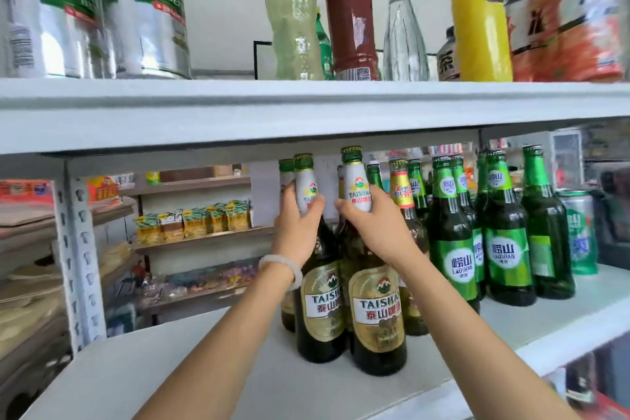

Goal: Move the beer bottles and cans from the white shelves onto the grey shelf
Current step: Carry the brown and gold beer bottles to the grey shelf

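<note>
While on white shelf (pixel 204 368), left hand (pixel 300 225) grips left Taishan bottle (pixel 318 300) neck; right hand (pixel 371 225) grips right Taishan bottle (pixel 376 310) neck.

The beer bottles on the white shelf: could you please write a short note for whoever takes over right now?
Left hand: closed around the neck of the left gold-label bottle, which stands on the white shelf.
Right hand: closed around the neck of the right gold-label bottle, also standing.
More brown bottles stand behind these two. A group of green bottles and a green can stand further right on the same shelf.
Two large silver cans sit on the shelf above.
Done: nothing visible; the grey shelf is out of view.
Left: carry over the two held bottles, then the rest.
</note>
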